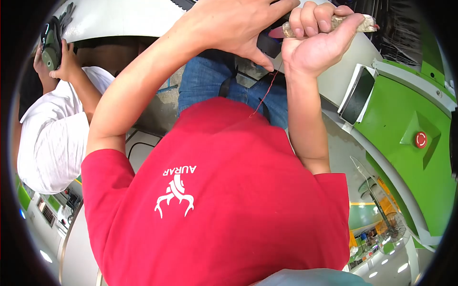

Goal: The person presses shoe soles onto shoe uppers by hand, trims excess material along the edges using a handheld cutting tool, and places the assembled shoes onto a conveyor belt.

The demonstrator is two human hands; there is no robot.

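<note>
My right hand (317,45) is closed around a slim, pale tool with a rough, wrapped-looking handle (365,24). A pinkish tip pokes out on its left side, and there is a spot of red at its right end. What kind of tool it is, I cannot tell. Left of it, my left hand (234,28) reaches over the table edge with thumb and fingers apart. A thin red thread (265,95) runs from near my left thumb down over my lap to the red shirt; whether the thumb touches it is unclear.
To the right, a phone (359,95) lies on a green machine with a red emergency button (420,139). Dark strips (393,28) are bunched at the upper right. On the left, a person in white (55,128) holds a dark green device (50,50) beside the white table (119,19).
</note>
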